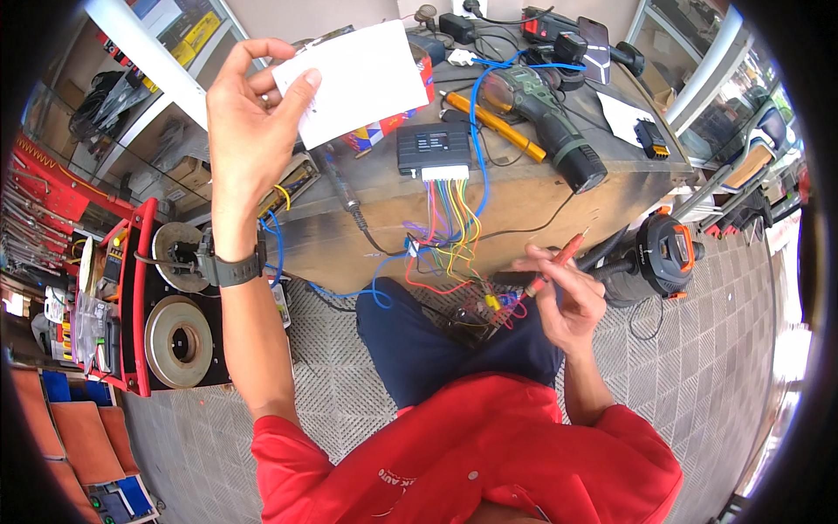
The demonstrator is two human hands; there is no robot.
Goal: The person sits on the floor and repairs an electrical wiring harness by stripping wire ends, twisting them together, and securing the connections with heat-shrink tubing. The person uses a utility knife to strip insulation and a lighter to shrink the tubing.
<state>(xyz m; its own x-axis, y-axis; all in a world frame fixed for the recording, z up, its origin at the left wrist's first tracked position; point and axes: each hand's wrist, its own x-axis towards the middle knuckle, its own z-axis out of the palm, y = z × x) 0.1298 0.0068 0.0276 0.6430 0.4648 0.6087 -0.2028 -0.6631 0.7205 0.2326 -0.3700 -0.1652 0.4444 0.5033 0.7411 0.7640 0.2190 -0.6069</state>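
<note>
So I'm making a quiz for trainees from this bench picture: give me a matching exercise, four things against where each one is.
Things:
1. white paper sheet
2. red probe
3. black control module
4. green power tool

Places:
A. lying on the workbench, right of the module
B. flat on the bench, coloured wires hanging from its connector
C. pinched in the right hand
D. held up in the left hand

Pairs: 1-D, 2-C, 3-B, 4-A
</note>
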